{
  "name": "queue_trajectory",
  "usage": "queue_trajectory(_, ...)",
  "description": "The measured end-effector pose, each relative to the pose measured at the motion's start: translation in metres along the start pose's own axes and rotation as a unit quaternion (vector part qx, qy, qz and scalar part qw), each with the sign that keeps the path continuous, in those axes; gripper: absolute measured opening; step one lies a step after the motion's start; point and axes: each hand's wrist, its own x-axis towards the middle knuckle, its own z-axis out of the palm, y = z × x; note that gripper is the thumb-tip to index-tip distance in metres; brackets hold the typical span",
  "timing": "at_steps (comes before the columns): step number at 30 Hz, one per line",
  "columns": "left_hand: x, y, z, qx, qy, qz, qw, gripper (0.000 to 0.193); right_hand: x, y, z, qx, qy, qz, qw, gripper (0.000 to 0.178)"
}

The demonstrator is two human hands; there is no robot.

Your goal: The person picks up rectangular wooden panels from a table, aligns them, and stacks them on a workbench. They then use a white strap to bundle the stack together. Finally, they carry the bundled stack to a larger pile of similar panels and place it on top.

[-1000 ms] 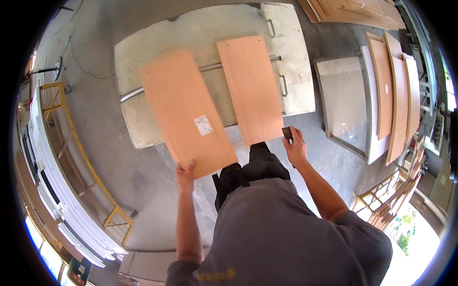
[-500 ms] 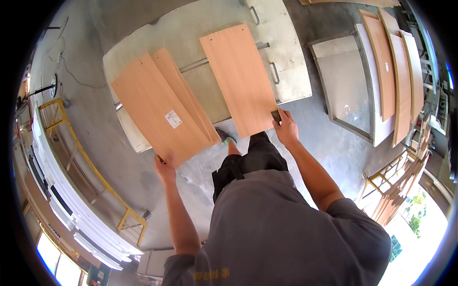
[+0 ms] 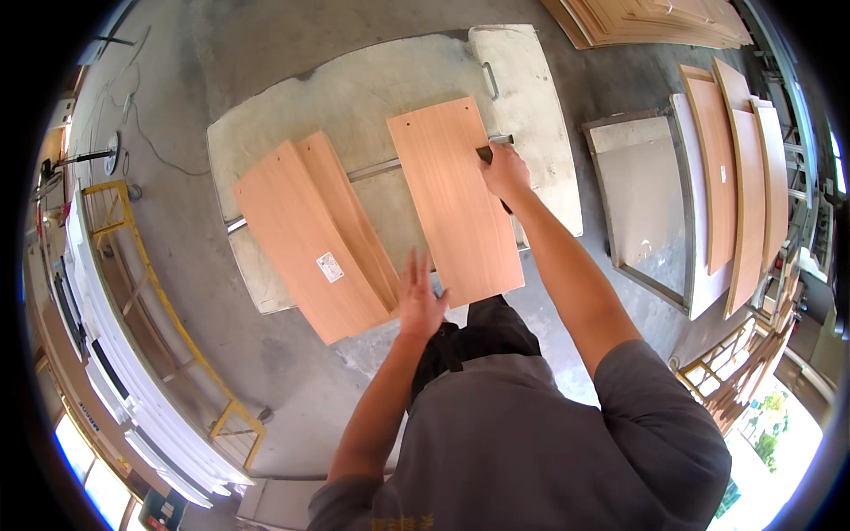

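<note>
A wood-grain board point(image 3: 456, 212) with small dark holes at its far end lies on a worn pale work surface point(image 3: 372, 97). My right hand point(image 3: 507, 173) is closed round a small dark block-like tool point(image 3: 484, 155) at this board's right edge, towards the far end. The fingers cover most of the tool, so its kind is unclear. My left hand point(image 3: 420, 299), fingers stretched out and slightly blurred, hovers by the near left edge of the same board; I cannot tell if it touches. Left of it, a labelled board point(image 3: 305, 230) overlaps a second matching board point(image 3: 350, 212).
Several panels point(image 3: 726, 186) lean beside a grey framed sheet point(image 3: 642, 177) on the right. A yellow metal frame point(image 3: 164, 305) and stacked white strips point(image 3: 142, 389) stand at left. More brown boards point(image 3: 637, 22) lie at the far right. A cable point(image 3: 155, 146) crosses the floor.
My right hand has slid the dark tool along the right board's edge to its far end. My left hand has left the labelled board's near corner and moved right, opening. The view has shifted.
</note>
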Motion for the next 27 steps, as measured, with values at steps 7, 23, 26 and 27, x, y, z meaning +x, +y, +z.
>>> queue_trajectory(7, -0.015, 0.003, 0.047, -0.024, 0.005, -0.028, 0.999, 0.074, 0.105, -0.029, -0.036, -0.073, -0.005, -0.122, 0.99, 0.038)
queue_trajectory(23, -0.048, -0.058, 0.104, -0.417, 0.008, -0.316, 0.852, 0.027, 0.115, -0.144, 0.012, -0.195, -0.119, -0.438, 0.87, 0.044)
queue_trajectory(26, -0.043, -0.068, 0.098, -0.466, -0.012, -0.336, 0.818, 0.03, 0.067, -0.129, 0.026, -0.075, -0.069, -0.409, 0.907, 0.049)
queue_trajectory(27, -0.044, -0.068, 0.099, -0.475, -0.006, -0.318, 0.821, 0.029, 0.04, -0.112, 0.029, -0.063, -0.062, -0.397, 0.914, 0.052)
